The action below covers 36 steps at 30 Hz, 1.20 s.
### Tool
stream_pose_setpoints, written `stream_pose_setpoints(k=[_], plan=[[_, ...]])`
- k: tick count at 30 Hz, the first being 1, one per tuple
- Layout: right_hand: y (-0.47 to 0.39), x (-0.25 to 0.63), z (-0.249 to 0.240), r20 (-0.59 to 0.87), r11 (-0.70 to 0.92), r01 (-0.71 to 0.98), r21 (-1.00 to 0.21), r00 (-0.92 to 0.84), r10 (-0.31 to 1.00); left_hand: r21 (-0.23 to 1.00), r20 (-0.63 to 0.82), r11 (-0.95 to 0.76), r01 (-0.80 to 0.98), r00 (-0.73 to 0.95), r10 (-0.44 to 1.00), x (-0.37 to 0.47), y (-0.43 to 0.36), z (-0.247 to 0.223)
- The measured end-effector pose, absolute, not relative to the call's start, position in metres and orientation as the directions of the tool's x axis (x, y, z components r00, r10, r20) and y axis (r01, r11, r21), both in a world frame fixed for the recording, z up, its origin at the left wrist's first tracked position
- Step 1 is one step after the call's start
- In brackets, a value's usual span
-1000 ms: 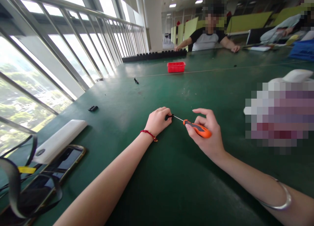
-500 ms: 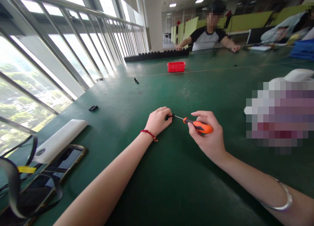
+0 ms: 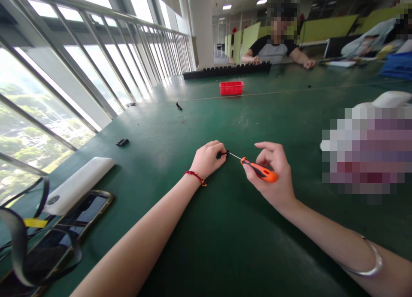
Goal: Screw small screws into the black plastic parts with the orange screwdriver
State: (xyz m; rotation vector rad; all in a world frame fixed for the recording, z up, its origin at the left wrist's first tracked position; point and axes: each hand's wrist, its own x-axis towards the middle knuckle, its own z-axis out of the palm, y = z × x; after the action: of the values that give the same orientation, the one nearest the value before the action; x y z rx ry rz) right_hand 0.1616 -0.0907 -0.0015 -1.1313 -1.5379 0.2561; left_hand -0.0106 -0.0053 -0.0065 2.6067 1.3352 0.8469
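Note:
My left hand (image 3: 209, 158) rests on the green table, its fingers closed round a small black part (image 3: 220, 154) whose kind I cannot make out. My right hand (image 3: 276, 172) holds a screwdriver (image 3: 262, 171) with an orange and black handle, the forefinger raised off it. The thin metal shaft slants up to the left, and its tip meets the black part at my left fingertips. Much of the small part is hidden by the left hand.
At left lie a smartphone (image 3: 86, 211), a white power bank (image 3: 80, 183) and a black strap (image 3: 19, 245). Small black pieces (image 3: 122, 142) lie beyond. Farther off are a red bin (image 3: 231, 88) and a long black strip (image 3: 228, 70) by a seated person (image 3: 273, 52). A blurred bundle (image 3: 373, 146) is at right.
My right fingers have shifted on the screwdriver handle, the forefinger lifting and the handle turning slightly. My left hand stays put. Across the table, the long black strip has slid right with the person's hand.

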Motion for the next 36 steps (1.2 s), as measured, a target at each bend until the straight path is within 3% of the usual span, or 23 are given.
stream_pose_setpoints(k=[7, 11, 16, 21, 26, 31, 36], plan=[[-0.0901, 0.1621, -0.0021, 0.683, 0.549, 0.492, -0.676, 0.137, 0.718, 0.322, 0.433, -0.607, 0.726, 0.458, 0.777, -0.0105, -0.0055, -0.0068], [-0.0896, 0.1623, -0.0023, 0.619, 0.482, 0.533, -0.695, 0.104, 0.778, 0.327, 0.433, -0.612, 0.72, 0.462, 0.774, -0.0101, -0.0059, -0.0065], [-0.0901, 0.1614, -0.0018, 0.685, 0.553, 0.49, -0.674, 0.136, 0.715, 0.327, 0.43, -0.607, 0.725, 0.457, 0.778, -0.0099, -0.0059, -0.006], [-0.0904, 0.1618, -0.0016, 0.589, 0.454, 0.54, -0.709, 0.099, 0.802, 0.334, 0.432, -0.61, 0.718, 0.459, 0.776, -0.0102, -0.0054, -0.0063], [-0.0897, 0.1617, -0.0011, 0.687, 0.55, 0.497, -0.672, 0.14, 0.713, 0.333, 0.421, -0.602, 0.726, 0.456, 0.784, -0.0099, -0.0061, -0.0052], [-0.091, 0.1617, -0.0012, 0.623, 0.486, 0.553, -0.677, 0.078, 0.779, 0.332, 0.427, -0.608, 0.721, 0.46, 0.779, -0.0097, -0.0064, -0.0045], [-0.0913, 0.1613, -0.0009, 0.668, 0.535, 0.51, -0.674, 0.11, 0.736, 0.333, 0.433, -0.61, 0.719, 0.458, 0.776, -0.0102, -0.0056, -0.0061]])
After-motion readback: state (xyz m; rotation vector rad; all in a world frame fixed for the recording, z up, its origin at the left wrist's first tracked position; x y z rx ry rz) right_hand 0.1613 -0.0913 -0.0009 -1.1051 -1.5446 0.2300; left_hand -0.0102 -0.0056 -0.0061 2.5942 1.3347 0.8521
